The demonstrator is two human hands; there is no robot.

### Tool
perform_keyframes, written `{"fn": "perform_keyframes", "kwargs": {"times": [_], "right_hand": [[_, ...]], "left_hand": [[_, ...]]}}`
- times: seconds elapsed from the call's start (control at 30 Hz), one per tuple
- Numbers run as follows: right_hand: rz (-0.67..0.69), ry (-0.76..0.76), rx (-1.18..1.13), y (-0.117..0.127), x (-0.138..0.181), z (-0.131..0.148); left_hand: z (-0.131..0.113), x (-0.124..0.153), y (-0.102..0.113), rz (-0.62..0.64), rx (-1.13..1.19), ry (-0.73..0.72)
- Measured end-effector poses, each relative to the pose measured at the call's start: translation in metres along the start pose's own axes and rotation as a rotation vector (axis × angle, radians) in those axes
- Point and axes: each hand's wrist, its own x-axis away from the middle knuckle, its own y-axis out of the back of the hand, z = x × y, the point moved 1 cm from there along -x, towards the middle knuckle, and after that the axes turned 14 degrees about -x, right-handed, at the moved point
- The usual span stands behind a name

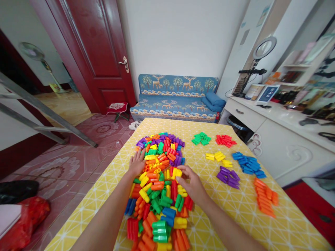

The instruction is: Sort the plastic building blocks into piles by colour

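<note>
A big mixed heap of coloured plastic tube blocks point(159, 184) lies down the middle of a yellow patterned table point(235, 209). My left hand point(136, 164) rests flat on the heap's left edge, fingers stretched out. My right hand point(192, 183) is at the heap's right side, fingers curled in a pinch on a yellow block point(178, 173). Sorted piles lie to the right: green point(201, 138), red point(225, 140), yellow point(218, 157), blue point(247, 164), purple point(228, 176) and orange point(265, 197).
A blue patterned sofa point(175, 99) stands beyond the table's far end, next to a dark red door point(96, 52). A white desk point(274, 129) with a ring light point(264, 48) runs along the right. A red bag point(28, 218) lies at the lower left.
</note>
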Motion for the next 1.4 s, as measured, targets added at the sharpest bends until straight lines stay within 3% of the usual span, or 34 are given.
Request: {"fn": "perform_keyframes", "kwargs": {"times": [0.1, 0.23, 0.3, 0.4, 0.5, 0.83, 1.1, 1.23, 1.33, 1.4], "right_hand": [[-0.111, 0.032, 0.078, 0.042, -0.014, -0.011], [-0.253, 0.171, 0.517, 0.120, -0.047, -0.020], [-0.298, 0.167, 0.775, 0.152, -0.064, -0.021], [-0.289, 0.039, 1.093, 0.181, -0.085, -0.025], [-0.246, -0.045, 1.203, 0.191, -0.097, -0.031], [-0.238, -0.114, 1.237, 0.194, -0.106, -0.043], [-0.289, -0.007, 1.169, 0.186, -0.097, -0.035], [-0.209, 0.171, 1.006, 0.145, -0.088, -0.026], [-0.002, 0.348, 0.688, 0.090, -0.075, -0.017], [0.114, 0.382, 0.548, 0.052, -0.067, -0.012]], "left_hand": [[0.000, 0.001, 0.000, -0.002, -0.004, -0.003], [-0.001, 0.001, 0.002, -0.002, -0.003, -0.002], [-0.001, 0.002, 0.003, 0.000, 0.000, -0.002], [-0.002, 0.002, 0.005, 0.007, -0.002, 0.001], [-0.002, 0.002, 0.005, 0.018, -0.008, 0.007], [-0.002, 0.003, 0.004, 0.006, -0.004, 0.004], [-0.002, 0.003, 0.006, -0.003, -0.007, 0.007], [-0.002, 0.002, 0.004, 0.001, -0.001, 0.008], [-0.001, 0.002, 0.004, 0.008, 0.001, 0.007], [-0.001, 0.003, 0.003, 0.010, 0.002, 0.005]]}}
